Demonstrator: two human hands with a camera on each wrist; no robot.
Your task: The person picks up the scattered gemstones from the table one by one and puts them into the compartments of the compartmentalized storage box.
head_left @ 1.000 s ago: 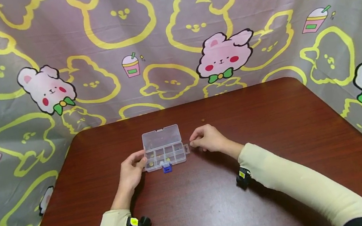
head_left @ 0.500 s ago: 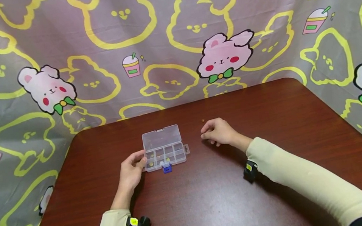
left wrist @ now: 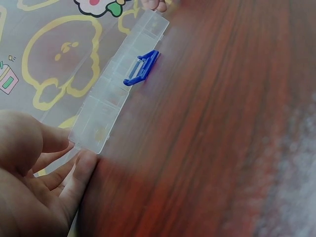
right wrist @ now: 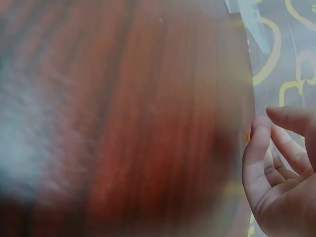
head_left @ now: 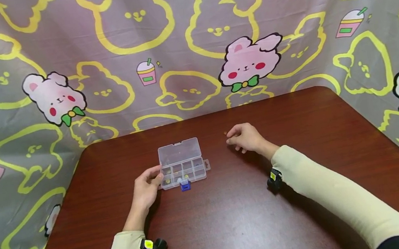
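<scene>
A clear plastic compartment box sits on the table with its lid raised at the back. Small yellowish pieces lie in some of its compartments. My left hand holds the box's left end between thumb and fingers. A blue latch hangs from the front side in the left wrist view. To the right of the box, my right hand hovers with fingers bent and nothing seen between them. Its fingertips are close to a tiny amber bead on the table, which also shows as an orange speck in the right wrist view.
The dark reddish wooden table ends at a cartoon-printed curtain along the back and sides. A hanging tab sticks out from the box's right end. Black cameras are strapped to both sleeves.
My right hand has moved away from the box, to the right and back, toward the amber bead. My left hand keeps its hold and the box stays put.
</scene>
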